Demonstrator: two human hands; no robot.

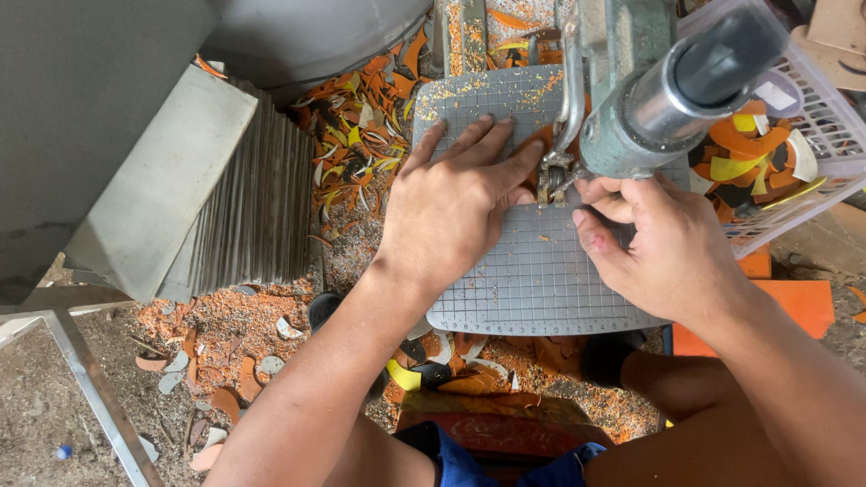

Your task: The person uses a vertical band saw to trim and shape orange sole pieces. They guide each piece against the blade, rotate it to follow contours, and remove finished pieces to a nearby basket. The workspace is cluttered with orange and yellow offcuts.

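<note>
Gridded bench (532, 280) fills centre; machine head (631, 108) at one o'clock. I press my left hand (456, 203) flat on the orange piece (538, 138), steadying it; right hand (667, 243), grip narrow, pinches its edge beside the cutter (552, 176).

Your orange foam piece (538, 141) lies flat on the gridded grey cutting table (541, 280), toward its far edge, mostly hidden beneath your left hand (456, 203); only a small orange edge shows just beside the machine's blade guide (551, 176).
</note>
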